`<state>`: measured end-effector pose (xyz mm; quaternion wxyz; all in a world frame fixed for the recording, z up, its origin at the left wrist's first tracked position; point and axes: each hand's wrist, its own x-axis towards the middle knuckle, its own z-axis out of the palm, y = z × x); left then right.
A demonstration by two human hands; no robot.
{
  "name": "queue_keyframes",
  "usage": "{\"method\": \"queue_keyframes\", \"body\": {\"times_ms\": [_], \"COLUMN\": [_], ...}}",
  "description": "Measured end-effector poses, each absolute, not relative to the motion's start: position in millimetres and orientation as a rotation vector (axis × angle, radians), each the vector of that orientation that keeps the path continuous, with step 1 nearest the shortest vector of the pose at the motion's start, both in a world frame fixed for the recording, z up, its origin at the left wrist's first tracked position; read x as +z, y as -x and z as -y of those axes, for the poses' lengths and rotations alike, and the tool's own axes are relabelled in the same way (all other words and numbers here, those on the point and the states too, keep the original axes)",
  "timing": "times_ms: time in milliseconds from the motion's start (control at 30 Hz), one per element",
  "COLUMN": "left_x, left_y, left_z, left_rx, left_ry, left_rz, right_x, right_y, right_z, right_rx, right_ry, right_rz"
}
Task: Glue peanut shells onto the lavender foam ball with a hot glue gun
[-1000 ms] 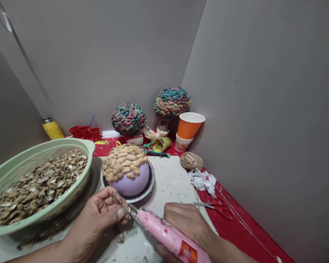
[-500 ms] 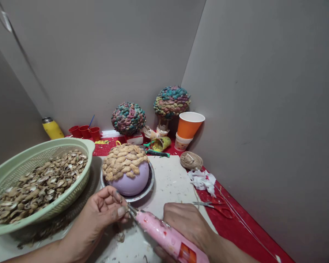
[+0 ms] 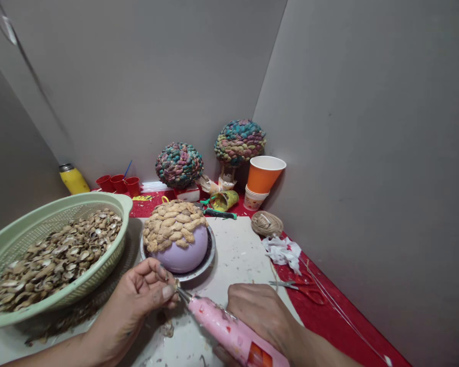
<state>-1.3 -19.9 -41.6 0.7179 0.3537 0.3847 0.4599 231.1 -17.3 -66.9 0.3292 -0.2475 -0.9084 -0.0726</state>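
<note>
My left hand [image 3: 145, 293] pinches a small peanut shell [image 3: 177, 285], mostly covered by the fingers. Against that shell rests the metal nozzle of a pink glue gun [image 3: 222, 321], which my right hand [image 3: 262, 313] grips around its body. Just beyond the fingertips, a purple balloon [image 3: 185, 254] sits in a round metal bowl [image 3: 213, 255]. Peanut shells [image 3: 174, 221] cover the balloon's upper part, while its lower front shows bare purple.
Left stands a green colander [image 3: 125, 204] full of peanut shells [image 3: 69, 255]. Two painted shell-covered balls [image 3: 179, 164], red cups [image 3: 132, 186], an orange cup [image 3: 262, 178] and pliers [image 3: 218, 214] line the back. Twine [image 3: 266, 223], white tissue [image 3: 285, 252] and scissors [image 3: 302, 289] lie right.
The glue gun has shifted slightly left and its nozzle now meets the shell in my left hand. My left hand has barely moved.
</note>
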Motion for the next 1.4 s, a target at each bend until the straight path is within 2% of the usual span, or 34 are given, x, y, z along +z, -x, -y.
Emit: {"method": "queue_keyframes", "body": {"times_ms": [667,1033,1167,1233,1400], "left_x": [-37.2,-21.1,-12.1,-7.6,-2.1], "left_y": [1.0,9.7,17.1,19.8,22.0], "left_z": [19.3,23.7,24.0,23.4,22.9], "left_rx": [1.036,1.083,1.210,1.269,1.384], "left_ry": [-0.780,-0.863,-0.977,-1.058,-1.187], "left_rz": [-0.874,-0.871,-0.925,-0.998,-1.096], "right_x": [-81.3,-56.4,-60.6,-62.9,-66.7], "right_y": [-237.4,-251.4,-273.2,-277.5,-274.6], "right_z": [19.6,9.4,-13.1,-23.0,-34.4], "right_rx": [-0.101,-0.295,-0.378,-0.232,0.010], "right_ry": [0.695,0.767,1.076,1.393,1.741], "right_rz": [2.383,2.265,2.127,2.158,2.244]}}
